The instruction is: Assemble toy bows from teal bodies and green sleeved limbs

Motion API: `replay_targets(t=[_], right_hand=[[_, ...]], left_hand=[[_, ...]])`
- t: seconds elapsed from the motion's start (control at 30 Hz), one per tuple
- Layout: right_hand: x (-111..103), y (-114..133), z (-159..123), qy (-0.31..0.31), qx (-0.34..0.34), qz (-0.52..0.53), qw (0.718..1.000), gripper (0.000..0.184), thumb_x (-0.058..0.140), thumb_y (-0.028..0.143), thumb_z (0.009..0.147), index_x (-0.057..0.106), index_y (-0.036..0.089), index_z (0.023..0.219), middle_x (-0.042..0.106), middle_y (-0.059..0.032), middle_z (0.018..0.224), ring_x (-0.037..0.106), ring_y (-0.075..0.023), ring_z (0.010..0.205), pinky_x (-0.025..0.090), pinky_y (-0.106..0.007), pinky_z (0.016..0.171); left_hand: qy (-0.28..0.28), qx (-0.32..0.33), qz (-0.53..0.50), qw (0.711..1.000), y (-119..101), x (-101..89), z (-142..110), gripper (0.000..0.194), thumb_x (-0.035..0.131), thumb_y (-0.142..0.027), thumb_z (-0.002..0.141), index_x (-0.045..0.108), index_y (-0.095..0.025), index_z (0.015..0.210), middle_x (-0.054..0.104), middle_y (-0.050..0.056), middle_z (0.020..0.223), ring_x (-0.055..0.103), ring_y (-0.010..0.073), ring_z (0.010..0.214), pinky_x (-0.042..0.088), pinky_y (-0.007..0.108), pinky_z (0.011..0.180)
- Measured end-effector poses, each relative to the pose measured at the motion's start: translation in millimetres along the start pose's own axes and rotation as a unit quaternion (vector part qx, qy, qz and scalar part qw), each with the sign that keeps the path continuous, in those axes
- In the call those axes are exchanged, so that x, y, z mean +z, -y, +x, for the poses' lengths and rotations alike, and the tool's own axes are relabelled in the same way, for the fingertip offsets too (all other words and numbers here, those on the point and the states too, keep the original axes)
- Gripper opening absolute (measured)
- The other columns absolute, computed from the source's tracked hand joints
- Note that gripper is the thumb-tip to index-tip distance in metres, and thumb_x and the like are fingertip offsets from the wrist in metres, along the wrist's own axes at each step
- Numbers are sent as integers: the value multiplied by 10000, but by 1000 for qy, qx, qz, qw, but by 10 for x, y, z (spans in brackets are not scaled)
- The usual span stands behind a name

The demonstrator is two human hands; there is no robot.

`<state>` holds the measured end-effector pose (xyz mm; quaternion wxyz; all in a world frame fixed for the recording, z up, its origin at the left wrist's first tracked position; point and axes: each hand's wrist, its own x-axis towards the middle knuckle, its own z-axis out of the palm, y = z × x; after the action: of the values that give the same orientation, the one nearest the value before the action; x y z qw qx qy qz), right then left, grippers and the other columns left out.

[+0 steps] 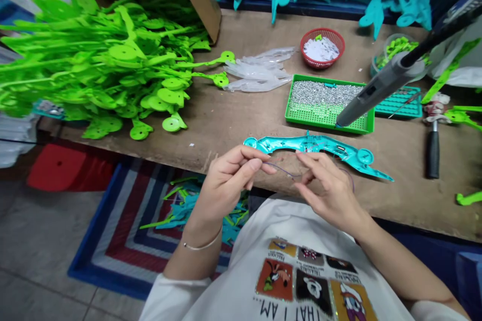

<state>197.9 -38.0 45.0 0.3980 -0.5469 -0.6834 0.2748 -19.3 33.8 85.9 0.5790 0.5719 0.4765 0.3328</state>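
Observation:
A thin dark wire [280,167] runs between my two hands above the front edge of the workbench. My left hand [237,170] pinches one end of it between thumb and fingers. My right hand [326,185] has its thumb and fingers apart around the wire's other end, and nothing shows firmly gripped there. Just behind the hands lies a turquoise plastic bow-shaped shell [269,143], its open inner side up, with small parts and thin wires inside. The right hand's fingers hide part of its lower edge.
Bright green plastic parts [124,60] are heaped at the left. A green tray [295,115] of small screws sits behind the shell, with a grey electric screwdriver [371,93] hanging over it. Clear plastic pieces [259,70], a red basket [324,62] and a black-handled hammer [433,153] lie around.

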Motion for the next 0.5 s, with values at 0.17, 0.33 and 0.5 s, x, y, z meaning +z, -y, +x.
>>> replay_targets(t=[0.17,0.33,0.5], right_hand=[[74,-29,57,-8,19,-6,1000,465,567,113,949,587,264,1388,702,-40,1004,681,-166,861,595,-329,807],[44,-51,64,-12,76,16,997,389,550,129,949,671,277,1288,589,-31,902,611,-163,808,554,-332,772],[51,-97,74,-62,81,29,994,235,564,160,959,732,264,1085,632,-88,1113,636,-230,1106,559,-420,930]], left_hand=[[18,-11,-31,999,97,-32,-4,161,661,-328,957,727,-193,1016,789,67,861,467,76,492,376,213,472],[29,-25,-38,999,235,-16,29,175,661,-338,958,726,-182,1003,786,67,854,455,66,486,373,205,467],[63,-48,-39,996,300,34,6,218,652,-380,963,714,-175,1003,781,78,859,466,75,490,376,211,460]])
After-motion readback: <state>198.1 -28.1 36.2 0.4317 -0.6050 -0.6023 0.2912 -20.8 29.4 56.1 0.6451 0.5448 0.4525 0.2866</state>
